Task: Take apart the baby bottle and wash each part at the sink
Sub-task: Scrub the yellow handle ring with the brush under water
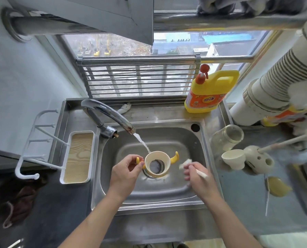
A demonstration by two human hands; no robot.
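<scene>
Over the steel sink, my left hand grips one yellow handle of the bottle's cream collar ring, held under the water stream running from the faucet. My right hand holds a small brush with a white stick, just right of the ring and apart from it. On the right counter lie the clear bottle body on its side, a cream cap, and a yellowish nipple.
A yellow dish soap jug stands behind the sink. A white tray with hooks hangs left. A cream brush holder with a long brush and a thin straw brush lie on the right counter. A dark cloth lies lower left.
</scene>
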